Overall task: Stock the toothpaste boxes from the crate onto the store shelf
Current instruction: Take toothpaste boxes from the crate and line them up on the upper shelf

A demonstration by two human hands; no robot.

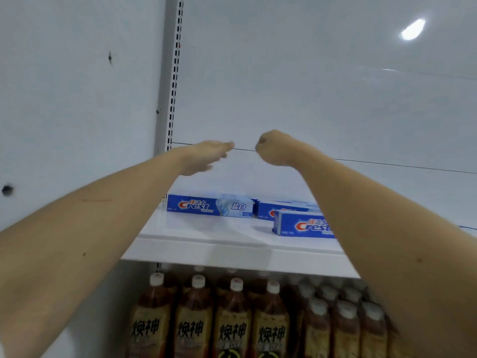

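Observation:
Three blue toothpaste boxes lie on the white shelf (206, 233): one at the left (209, 205), one behind to the right (281, 208), and one nearer the front (302, 226), partly hidden by my right forearm. Both arms reach out over the shelf, above the boxes and touching none of them. My left hand (204, 156) is blurred, with its fingers stretched out and holding nothing. My right hand (275, 148) has its fingers curled into a loose fist with nothing seen in it. The crate is out of view.
White back panel and a slotted upright (175, 73) stand behind the shelf. Below it, rows of brown tea bottles (232, 319) with white caps fill the lower shelf. A plain white wall lies to the left.

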